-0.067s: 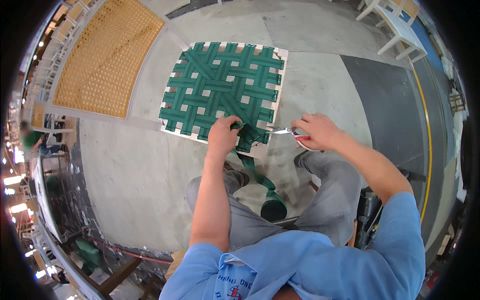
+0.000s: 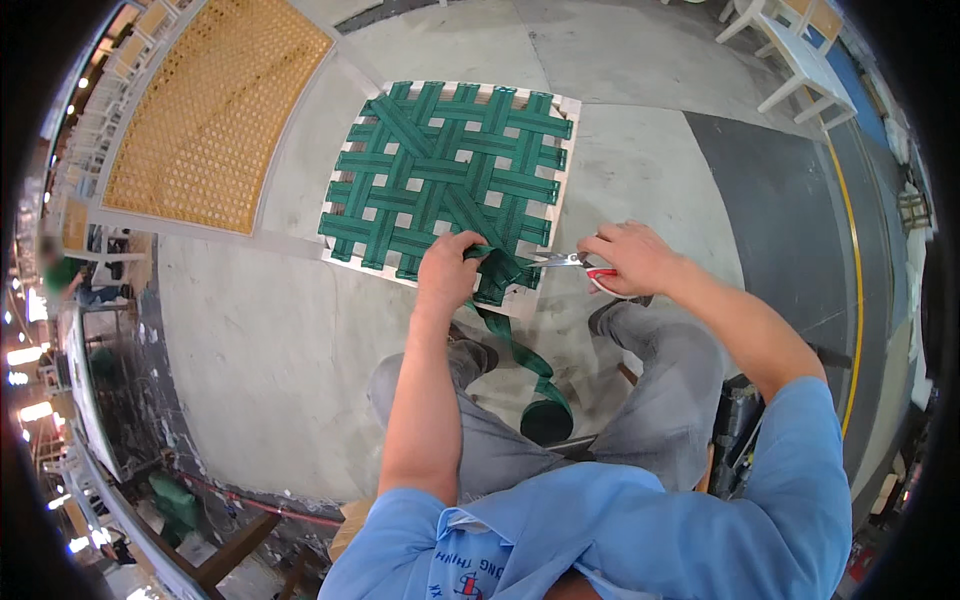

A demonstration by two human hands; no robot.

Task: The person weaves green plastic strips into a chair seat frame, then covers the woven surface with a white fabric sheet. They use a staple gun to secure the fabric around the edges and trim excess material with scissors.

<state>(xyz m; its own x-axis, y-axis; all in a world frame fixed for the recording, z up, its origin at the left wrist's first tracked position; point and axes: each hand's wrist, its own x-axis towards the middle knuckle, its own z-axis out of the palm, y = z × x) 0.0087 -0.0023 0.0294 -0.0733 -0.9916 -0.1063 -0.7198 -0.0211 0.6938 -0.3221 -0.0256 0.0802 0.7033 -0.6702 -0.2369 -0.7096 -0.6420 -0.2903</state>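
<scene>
One green webbing strap (image 2: 500, 268) crosses the near edge of the woven seat frame (image 2: 450, 170) on the concrete floor (image 2: 250, 330); the left hand (image 2: 448, 268) pinches it, the right hand (image 2: 630, 258) grips red-handled scissors (image 2: 575, 262) beside it, above the webbing roll (image 2: 546, 420).

Bright, even light — fisheye bends dark edges.

We inspected a pale concrete floor (image 2: 250, 330) with a darker strip (image 2: 790, 220) at the right. Directly on it lay a wooden seat frame (image 2: 568, 140) woven with green webbing (image 2: 440, 170), a cane-woven panel (image 2: 210, 110) to its left, and a webbing roll (image 2: 546, 420) nearer us.
</scene>
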